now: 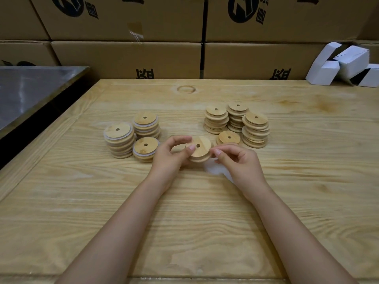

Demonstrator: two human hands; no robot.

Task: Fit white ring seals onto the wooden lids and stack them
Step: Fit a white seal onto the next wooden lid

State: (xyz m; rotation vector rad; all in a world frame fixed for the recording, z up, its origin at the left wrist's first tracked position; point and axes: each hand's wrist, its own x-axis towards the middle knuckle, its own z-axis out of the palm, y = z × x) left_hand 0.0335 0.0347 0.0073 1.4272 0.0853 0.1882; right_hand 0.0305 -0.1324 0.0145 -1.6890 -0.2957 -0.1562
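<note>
Head view: left hand (172, 153) has the lid (200, 149) off the table (184, 212), thumb on the top face by the hole, fingers curled round the far edge, firm hold. Right hand (240, 160) sits at the lid's right rim, thumb and forefinger closed in a pinch on the seal (215, 169), which reads only as a white blur below that rim. So the seal lies right of and under the lid, whose face is tipped slightly toward us. We reckon the right hand is the nearer one to stretch it on. Sealed stacks (120, 138) left, bare stacks (255, 130) right, both near
</note>
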